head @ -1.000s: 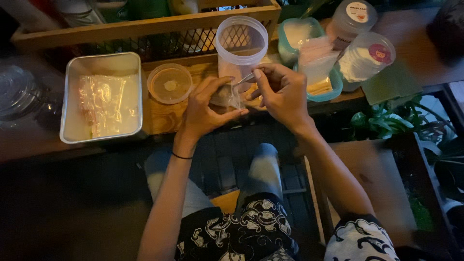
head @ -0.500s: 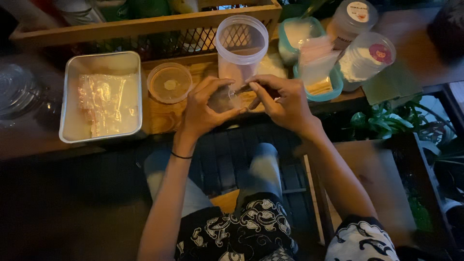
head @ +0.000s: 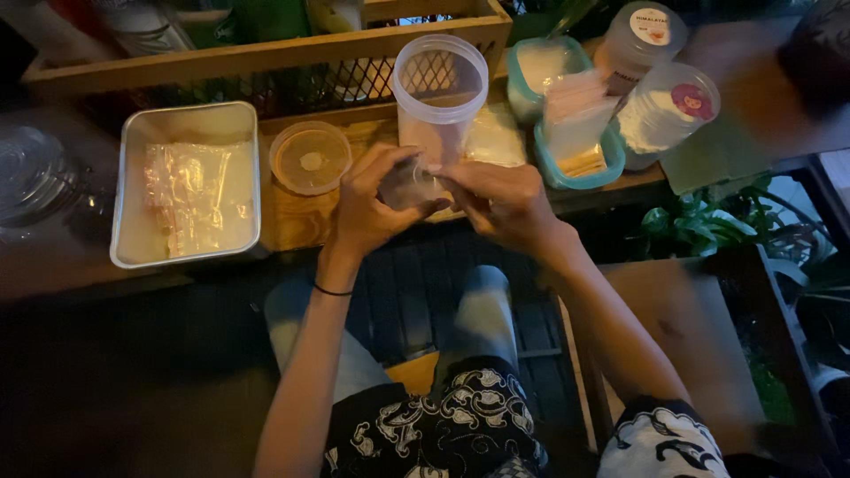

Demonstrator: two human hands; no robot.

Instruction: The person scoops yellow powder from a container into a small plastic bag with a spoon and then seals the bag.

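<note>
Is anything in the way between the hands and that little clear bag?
No, nothing is. Both the left hand and the right hand already hold the small clear bag between their fingertips, just in front of the tall clear plastic container on the wooden table.

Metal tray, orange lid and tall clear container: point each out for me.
Metal tray (head: 128, 190): head view, on its left wall.
Orange lid (head: 310, 158): head view, on its flat centre.
Tall clear container (head: 440, 80): head view, on its upper wall, below the rim.

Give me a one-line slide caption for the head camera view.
Both hands, left hand and right hand, pinch a small clear bag before a tall clear container.
</note>
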